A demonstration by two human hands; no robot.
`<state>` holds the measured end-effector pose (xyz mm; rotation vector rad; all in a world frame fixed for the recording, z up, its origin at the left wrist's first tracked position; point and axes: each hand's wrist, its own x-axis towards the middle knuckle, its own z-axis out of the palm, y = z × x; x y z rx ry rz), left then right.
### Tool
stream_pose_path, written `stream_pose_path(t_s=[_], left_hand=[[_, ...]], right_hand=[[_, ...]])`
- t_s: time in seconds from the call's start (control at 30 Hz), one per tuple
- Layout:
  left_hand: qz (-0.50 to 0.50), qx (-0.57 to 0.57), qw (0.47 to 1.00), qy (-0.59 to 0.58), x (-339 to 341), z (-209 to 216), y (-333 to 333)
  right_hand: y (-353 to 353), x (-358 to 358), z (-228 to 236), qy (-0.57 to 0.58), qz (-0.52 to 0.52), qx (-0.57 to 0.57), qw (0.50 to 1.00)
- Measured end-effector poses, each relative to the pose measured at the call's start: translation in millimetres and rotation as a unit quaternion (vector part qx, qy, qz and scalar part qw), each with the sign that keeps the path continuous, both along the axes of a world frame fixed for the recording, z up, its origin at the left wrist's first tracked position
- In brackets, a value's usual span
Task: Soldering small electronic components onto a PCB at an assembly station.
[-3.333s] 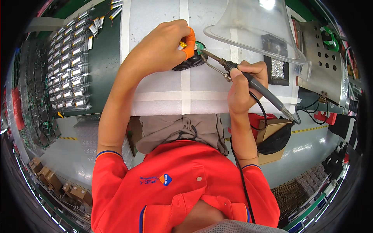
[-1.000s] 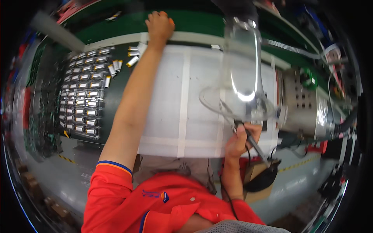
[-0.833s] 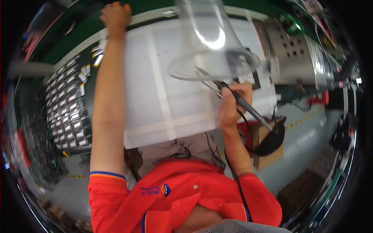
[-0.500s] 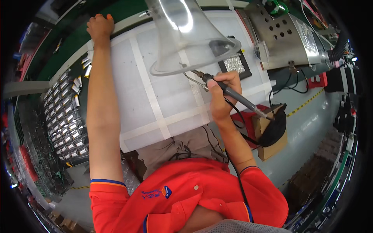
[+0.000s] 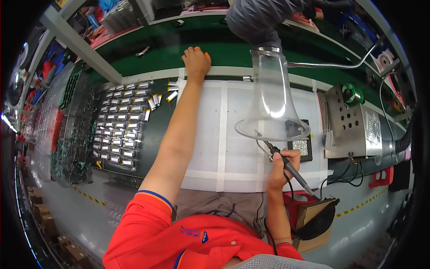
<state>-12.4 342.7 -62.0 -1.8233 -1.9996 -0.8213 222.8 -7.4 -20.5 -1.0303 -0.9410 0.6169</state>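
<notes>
My right hand (image 5: 285, 166) grips a dark soldering iron (image 5: 293, 171) like a pen, and a thin curved metal tube runs along its front end. The iron's tip points under the rim of a clear funnel-shaped fume hood (image 5: 272, 96), over a white taped work mat (image 5: 242, 157). Stretched far forward, my left hand (image 5: 197, 62) rests at the edge of a green conveyor belt (image 5: 165, 47), its fingers curled down and one tip orange. What lies beneath those fingers is hidden. Beside the iron sits a black tray (image 5: 306, 157) with crumpled silvery material.
Rows of small silver battery cells (image 5: 118, 125) fill a clear tray left of my arm, with several loose cells (image 5: 152, 104) beside it. A perforated metal box (image 5: 349, 121) and a green solder spool (image 5: 353, 94) stand at right. A grey hose (image 5: 264, 22) hangs above.
The view has tilted up, showing more of the belt and the hose. My left hand remains at the belt's edge, and my right hand keeps holding the soldering iron under the hood.
</notes>
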Motion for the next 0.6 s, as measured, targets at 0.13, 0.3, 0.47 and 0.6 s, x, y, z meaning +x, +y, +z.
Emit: stream_pose_path(t_s=[0.13, 0.3, 0.47, 0.6], left_hand=[[-0.004, -0.013, 1.0, -0.009, 0.7, 0.0, 5.9], [0.037, -0.073, 0.996, -0.033, 3.6, 4.3, 5.0], [0.077, -0.105, 0.991, -0.006, 6.4, 9.9, -0.6], [0.056, -0.094, 0.994, -0.026, 11.2, 4.5, -3.8]], right_hand=[[1.5, -1.6, 5.3, 0.026, -0.012, -0.028, 0.999], [5.2, 2.9, -4.4, 0.012, -0.002, -0.021, 1.0], [4.6, 1.9, -9.4, -0.003, -0.056, -0.041, 0.998], [2.4, -5.0, -1.2, -0.005, -0.071, -0.051, 0.996]])
